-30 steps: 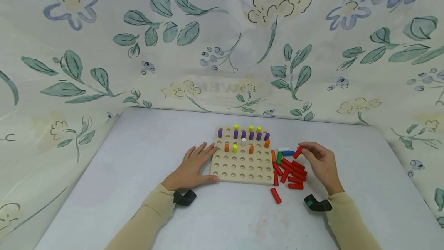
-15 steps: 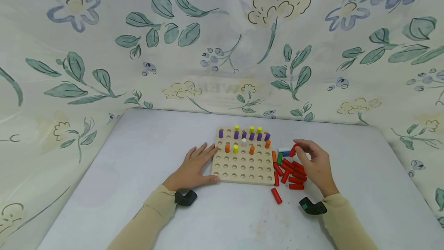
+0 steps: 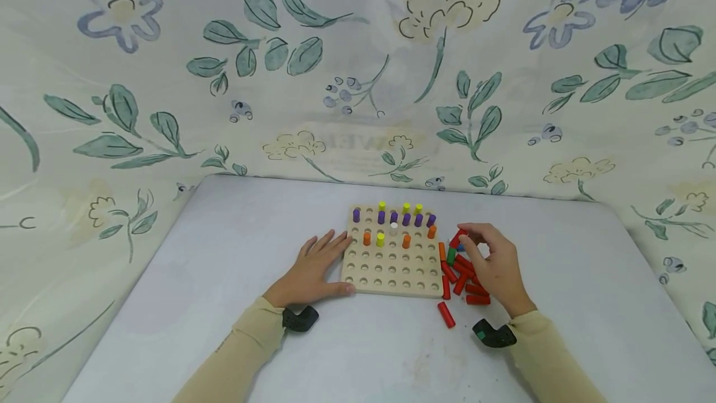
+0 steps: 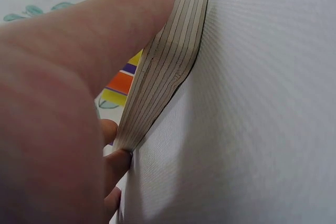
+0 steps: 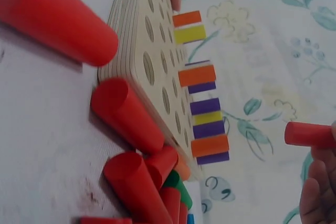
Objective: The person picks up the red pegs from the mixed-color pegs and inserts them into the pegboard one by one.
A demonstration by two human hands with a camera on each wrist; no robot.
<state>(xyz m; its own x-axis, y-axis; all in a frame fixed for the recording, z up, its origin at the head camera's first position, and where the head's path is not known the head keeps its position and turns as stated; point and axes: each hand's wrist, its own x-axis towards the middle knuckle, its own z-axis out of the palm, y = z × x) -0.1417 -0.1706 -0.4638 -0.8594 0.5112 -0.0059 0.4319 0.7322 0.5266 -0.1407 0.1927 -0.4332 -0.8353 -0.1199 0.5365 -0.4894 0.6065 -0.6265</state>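
A wooden pegboard (image 3: 391, 275) with rows of round holes lies on the table. Purple, yellow and orange pegs and one white peg (image 3: 394, 227) stand in its far rows. My left hand (image 3: 310, 272) rests along the board's left side, fingers spread and straight; in the left wrist view the thumb (image 4: 131, 11) lies against the layered edge. My right hand (image 3: 495, 263) pinches a red peg (image 3: 458, 238) between thumb and fingers, above the loose pegs right of the board. In the right wrist view this red peg (image 5: 308, 135) is held clear of the others.
Several loose red pegs (image 3: 477, 300) lie piled right of the board, with a green peg (image 3: 451, 256) and an orange peg (image 3: 442, 251). A blue peg is mostly behind my right hand. One red peg (image 3: 445, 314) lies apart, nearer the front. Floral cloth (image 3: 358, 79) hangs behind the table.
My right hand has moved left toward the board with the red peg in its pinch, passing over the white and blue loose pegs. My left hand has stayed in place.
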